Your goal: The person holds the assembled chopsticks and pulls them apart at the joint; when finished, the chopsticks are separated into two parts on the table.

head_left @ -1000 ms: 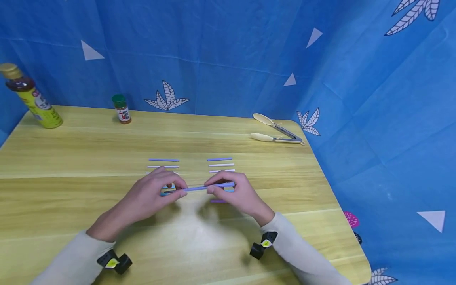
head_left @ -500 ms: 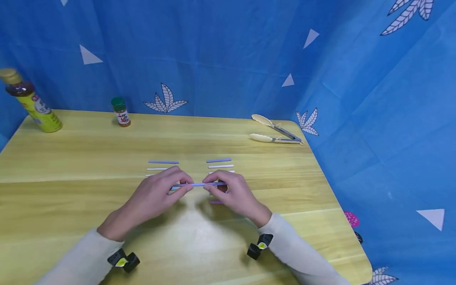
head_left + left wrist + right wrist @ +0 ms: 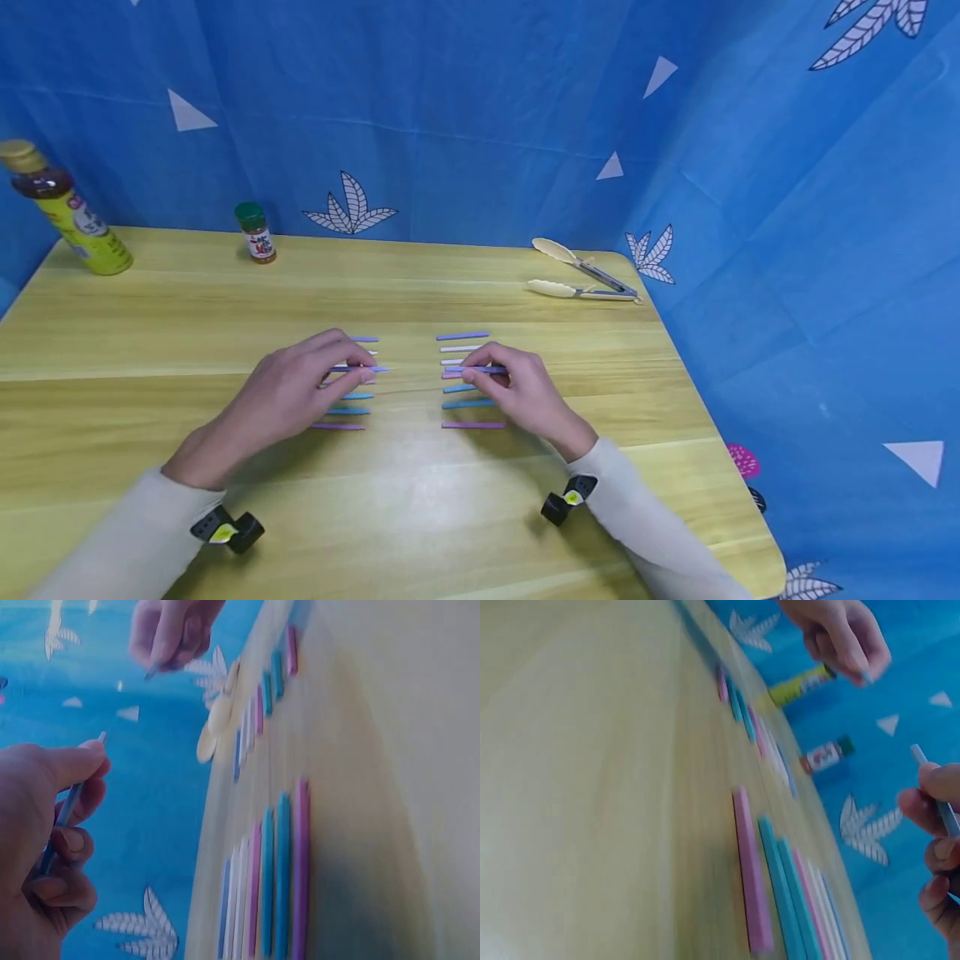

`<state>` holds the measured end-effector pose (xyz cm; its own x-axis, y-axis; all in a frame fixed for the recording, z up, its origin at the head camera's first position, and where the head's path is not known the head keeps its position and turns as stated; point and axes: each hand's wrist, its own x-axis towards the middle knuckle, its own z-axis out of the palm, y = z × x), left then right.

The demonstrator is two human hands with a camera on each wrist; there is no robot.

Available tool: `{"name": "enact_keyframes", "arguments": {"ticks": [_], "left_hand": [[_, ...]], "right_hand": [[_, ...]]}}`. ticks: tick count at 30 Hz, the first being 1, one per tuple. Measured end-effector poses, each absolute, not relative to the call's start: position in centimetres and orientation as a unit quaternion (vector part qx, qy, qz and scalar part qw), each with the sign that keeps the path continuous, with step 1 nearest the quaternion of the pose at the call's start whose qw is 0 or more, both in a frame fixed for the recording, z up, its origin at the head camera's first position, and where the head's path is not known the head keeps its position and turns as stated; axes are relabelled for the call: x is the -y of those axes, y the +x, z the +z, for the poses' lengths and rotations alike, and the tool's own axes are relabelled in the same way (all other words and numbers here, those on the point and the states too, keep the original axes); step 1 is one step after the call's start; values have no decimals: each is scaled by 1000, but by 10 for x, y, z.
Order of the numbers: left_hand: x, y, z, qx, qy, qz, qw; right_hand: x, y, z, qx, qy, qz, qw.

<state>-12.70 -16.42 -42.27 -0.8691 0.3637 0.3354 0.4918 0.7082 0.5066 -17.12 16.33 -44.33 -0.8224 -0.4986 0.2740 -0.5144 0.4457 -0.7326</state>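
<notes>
My left hand (image 3: 292,385) pinches a short bluish-purple stick (image 3: 382,369) between thumb and fingers, its tip poking out to the right. A similar short stick (image 3: 452,369) is pinched in my right hand (image 3: 528,392). Both hands are raised off the table, a gap between them. Under the left hand lies a column of short sticks in purple, white, pink and blue, with a magenta stick (image 3: 339,427) nearest me. A matching column lies below the right hand, ending in another magenta stick (image 3: 472,425). In the head view the hands cover parts of both columns.
Cream-tipped tongs (image 3: 588,287) lie spread at the table's (image 3: 420,533) back right. A green-capped spice jar (image 3: 257,233) and a yellow-labelled bottle (image 3: 75,212) stand at the back left. A blue patterned cloth (image 3: 480,108) hangs behind the table.
Earlier both hands held one longer bluish-purple stick, joined across the middle. Now it is in two pieces, one in each hand, and the hands have moved apart and slightly away from me.
</notes>
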Motion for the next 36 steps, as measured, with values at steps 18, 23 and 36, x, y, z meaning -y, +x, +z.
{"name": "enact_keyframes", "arguments": {"ticks": [18,23,36], "left_hand": [[212,-182,-422,934,-163,-318,5],[219,-198,-428,926,-151,-346,0],[218,-228,-446,929,-135,-341,-43]], "right_hand": [[-200,-243,-456,877,255,406,21],[-199,-259,-457,881,238,409,8],[-174,-284,-471,883,242,399,-52]]}}
